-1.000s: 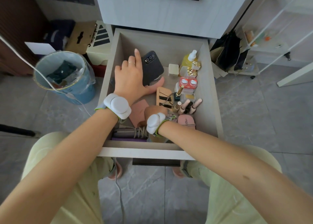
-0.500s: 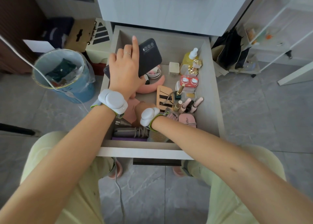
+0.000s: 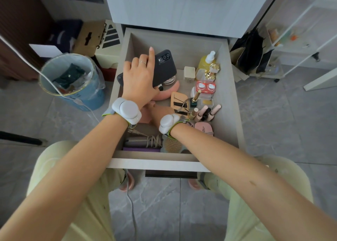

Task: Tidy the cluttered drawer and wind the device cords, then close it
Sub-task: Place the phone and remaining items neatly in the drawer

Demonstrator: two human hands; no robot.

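My left grip [image 3: 140, 80] holds the phone [image 3: 165, 63] by its long edges, forefinger straight along the dark back, tilted above the back left part of the drawer [image 3: 156, 163]. The phone is stiff and smooth, likely slick with a fragile face, so the edges seem the safest hold. My right grip [image 3: 160, 111] reaches in low near the middle. Its fingers are hidden under my left wrist, so I cannot tell whether it holds anything. The cord [image 3: 155, 141] lies bunched in the front left corner. It looks soft and springy, so I would take it near the plug and loop it. By the front right sits a pink case [image 3: 203, 128]. Its print shows "UN", the rest too small to read. Bottles [image 3: 207, 60] crowd the right wall.
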